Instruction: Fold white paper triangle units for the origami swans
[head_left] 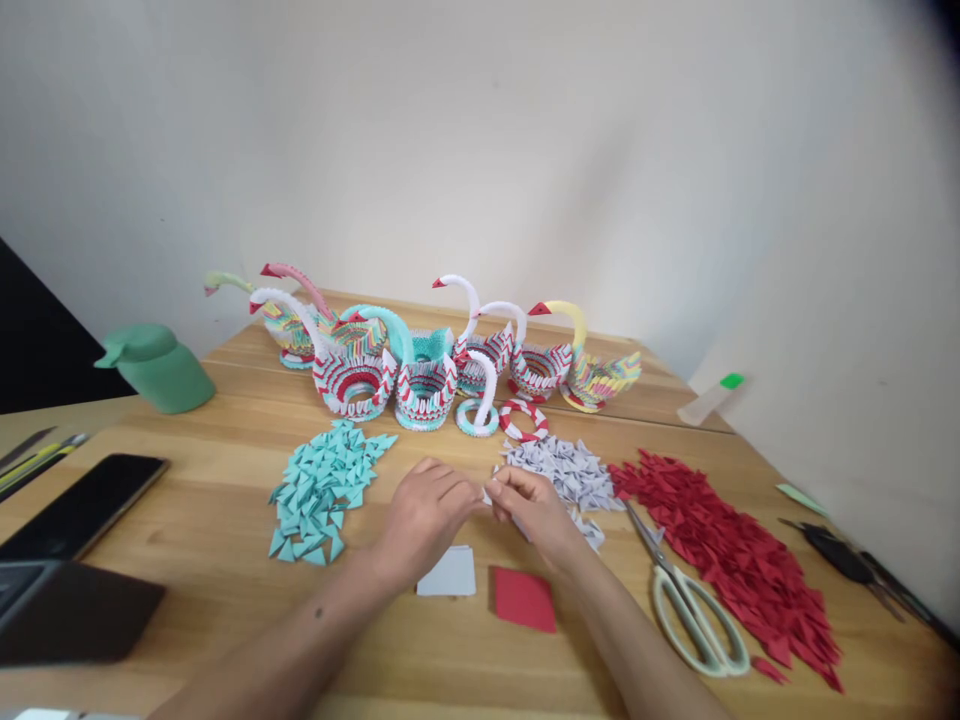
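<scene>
My left hand (pixel 435 512) and my right hand (pixel 532 508) meet above the middle of the table, fingertips pinched together on a small white piece of folded paper (pixel 487 494). Most of that piece is covered by my fingers. Just below the hands lie a stack of white paper sheets (pixel 447 573) and a stack of red paper sheets (pixel 523 598). Beyond my right hand spreads a pile of pale lilac-white folded paper triangles (pixel 566 468), partly hidden by the hand. A heap of teal folded triangles (pixel 322 490) sits left of my left hand.
Several folded-paper swans (pixel 356 375) stand at the back, with a red-and-white paper ring (pixel 523 421) before them. At right are scissors (pixel 694 610) and a red triangle heap (pixel 739 555). A green jug (pixel 161 368) and a phone (pixel 82 505) are at left.
</scene>
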